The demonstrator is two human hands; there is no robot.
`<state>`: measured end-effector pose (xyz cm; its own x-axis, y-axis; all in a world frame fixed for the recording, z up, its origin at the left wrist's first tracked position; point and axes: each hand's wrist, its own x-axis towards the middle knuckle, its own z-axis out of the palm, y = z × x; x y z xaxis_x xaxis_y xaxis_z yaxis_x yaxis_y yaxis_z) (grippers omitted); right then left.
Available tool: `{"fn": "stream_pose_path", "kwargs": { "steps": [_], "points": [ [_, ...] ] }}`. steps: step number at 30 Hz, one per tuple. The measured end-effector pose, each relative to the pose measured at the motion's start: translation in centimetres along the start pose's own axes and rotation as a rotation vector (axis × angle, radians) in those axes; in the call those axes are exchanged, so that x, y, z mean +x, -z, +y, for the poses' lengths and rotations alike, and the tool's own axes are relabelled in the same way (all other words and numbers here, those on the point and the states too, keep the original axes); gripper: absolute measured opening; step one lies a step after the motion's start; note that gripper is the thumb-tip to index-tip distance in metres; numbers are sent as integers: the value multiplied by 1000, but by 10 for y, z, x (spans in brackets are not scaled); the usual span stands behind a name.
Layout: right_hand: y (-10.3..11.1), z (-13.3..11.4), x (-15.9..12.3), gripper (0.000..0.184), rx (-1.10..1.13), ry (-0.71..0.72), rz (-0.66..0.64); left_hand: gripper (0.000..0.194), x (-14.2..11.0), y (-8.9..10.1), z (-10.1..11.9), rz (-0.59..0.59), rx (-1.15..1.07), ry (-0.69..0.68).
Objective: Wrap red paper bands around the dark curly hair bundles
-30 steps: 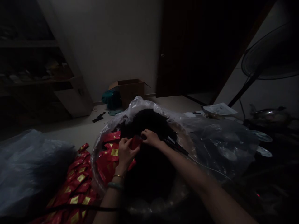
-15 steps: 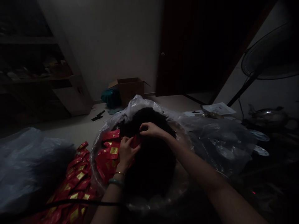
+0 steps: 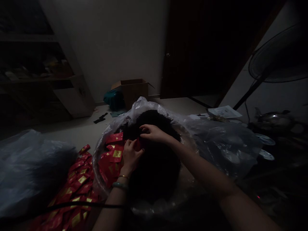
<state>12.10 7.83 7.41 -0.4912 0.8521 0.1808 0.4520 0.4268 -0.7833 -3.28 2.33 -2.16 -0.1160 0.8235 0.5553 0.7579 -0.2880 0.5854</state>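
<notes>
In dim light, my left hand (image 3: 130, 155) is closed round a small red packet (image 3: 138, 144), held over a clear plastic bag (image 3: 141, 107) that lines a round basin. My right hand (image 3: 152, 133) hovers just above the packet's top with its fingers pinched together at the packet's mouth; what they hold is too dark to make out. A heap of loose black material (image 3: 154, 166) fills the bag. More red packets with gold labels (image 3: 113, 154) lie inside the bag at its left side.
Several red and gold packets (image 3: 74, 189) are spread on the floor at the lower left, beside a crumpled plastic bag (image 3: 29, 166). A cardboard box (image 3: 132, 89), a shelf unit (image 3: 48, 77), a dark door (image 3: 207, 48) and a standing fan (image 3: 276, 54) ring the space.
My right hand rose off the black heap and came to the top of the red packet. My left hand kept its grip and lifted slightly.
</notes>
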Motion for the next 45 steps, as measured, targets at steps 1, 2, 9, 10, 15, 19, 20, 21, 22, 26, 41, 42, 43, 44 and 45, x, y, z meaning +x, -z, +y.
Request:
{"fn": "stream_pose_path", "kwargs": {
  "steps": [1,2,9,10,15,19,20,21,22,26,41,42,43,44,45],
  "points": [
    [0,-2,-2,40,-6,25,-17,33,0,0,1,-1,-2,3],
    [0,-3,-4,41,-12,45,-41,34,0,0,1,2,-4,7],
    [-3,-15,-11,44,-85,207,-124,38,0,-4,2,60,-15,7],
    [-3,-17,-12,44,-115,236,-100,39,0,-4,1,69,-21,13],
    [-12,-21,-21,19,-464,282,-221,43,-3,-5,-1,58,-95,62],
    [-23,-15,-24,11,-623,218,-300,52,-4,-5,2,-24,-99,136],
    [-24,-12,-23,12,-637,207,-285,54,-4,-5,3,-38,-91,146],
    [-23,-9,-21,13,-637,205,-253,56,-3,-4,3,-50,-87,152],
    [-20,-6,-19,13,-622,215,-208,58,-1,-4,4,-63,-91,156],
    [0,-1,-15,13,-487,289,-76,47,4,-3,4,-232,-315,268],
    [12,-23,-25,14,-298,311,-307,22,0,-3,19,-409,-754,463],
    [13,-24,-26,13,-294,327,-326,24,0,-2,19,-431,-816,461],
    [15,-24,-28,13,-299,330,-339,27,0,-1,20,-450,-865,456],
    [17,-24,-29,14,-309,319,-344,30,0,1,20,-465,-897,451],
    [19,-24,-29,17,-318,296,-343,33,-1,2,21,-483,-910,452]
  ]
}}
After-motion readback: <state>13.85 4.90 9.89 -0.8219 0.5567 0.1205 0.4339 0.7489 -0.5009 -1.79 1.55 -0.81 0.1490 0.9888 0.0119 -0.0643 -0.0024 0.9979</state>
